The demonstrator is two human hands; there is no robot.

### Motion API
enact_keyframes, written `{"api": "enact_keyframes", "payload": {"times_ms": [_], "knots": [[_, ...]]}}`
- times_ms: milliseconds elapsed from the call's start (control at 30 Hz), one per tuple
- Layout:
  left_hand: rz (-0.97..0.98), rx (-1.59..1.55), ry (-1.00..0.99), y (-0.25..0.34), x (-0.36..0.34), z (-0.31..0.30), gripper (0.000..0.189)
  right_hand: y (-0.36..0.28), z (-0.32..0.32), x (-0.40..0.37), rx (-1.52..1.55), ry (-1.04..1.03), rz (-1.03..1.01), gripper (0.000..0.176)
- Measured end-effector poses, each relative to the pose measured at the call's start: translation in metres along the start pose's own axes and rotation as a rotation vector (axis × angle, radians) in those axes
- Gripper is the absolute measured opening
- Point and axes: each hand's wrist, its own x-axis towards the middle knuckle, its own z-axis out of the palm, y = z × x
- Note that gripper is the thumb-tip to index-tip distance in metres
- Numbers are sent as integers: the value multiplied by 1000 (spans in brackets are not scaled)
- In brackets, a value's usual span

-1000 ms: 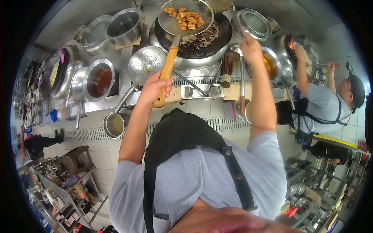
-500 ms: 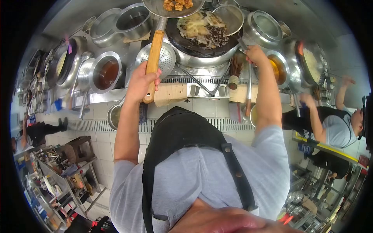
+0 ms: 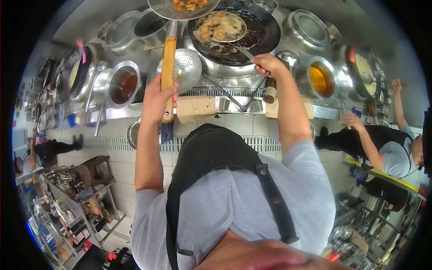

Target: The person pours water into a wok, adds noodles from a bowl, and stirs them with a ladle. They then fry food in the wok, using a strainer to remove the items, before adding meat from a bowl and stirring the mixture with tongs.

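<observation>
My left hand [image 3: 158,96] is closed round the wooden handle [image 3: 168,58] of a large strainer [image 3: 198,11], which holds browned fried pieces [image 3: 184,5] at the top edge of the view. In my right hand [image 3: 269,65] is the handle of a mesh skimmer [image 3: 245,33]. The skimmer's round head sits in the dark wok [image 3: 270,33], in foaming oil with golden pieces in it. A perforated ladle [image 3: 186,69] lies just right of the strainer's handle, on the stove.
A pot of brown liquid [image 3: 123,85] stands to the left, and a pot of amber liquid [image 3: 320,78] to the right. Lidded pots [image 3: 308,29] stand behind. Co-workers [image 3: 396,148] are at both sides. A bamboo brush [image 3: 271,92] hangs at the stove's front edge.
The skimmer and my right hand have moved left and down, with the skimmer's head now lower in the wok among the pieces. The strainer in my left hand has shifted slightly left.
</observation>
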Motion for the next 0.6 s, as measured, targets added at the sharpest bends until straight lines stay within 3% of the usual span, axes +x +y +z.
{"api": "enact_keyframes", "payload": {"times_ms": [133,300,400,500,600], "knots": [[14,1,45,-8,-6,1,18,1,1,-12,85,-3,-44,11],[-20,10,71,-15,-14,-4,17,24,-16,-33,286,-83,-105,22],[-39,-13,107,-23,-21,-5,19,31,-16,-62,338,49,-126,27],[-50,25,125,-36,-19,-7,20,28,-32,-77,181,95,-219,28],[-80,61,94,-41,-18,-1,23,-16,-34,-114,85,189,-267,26]]}}
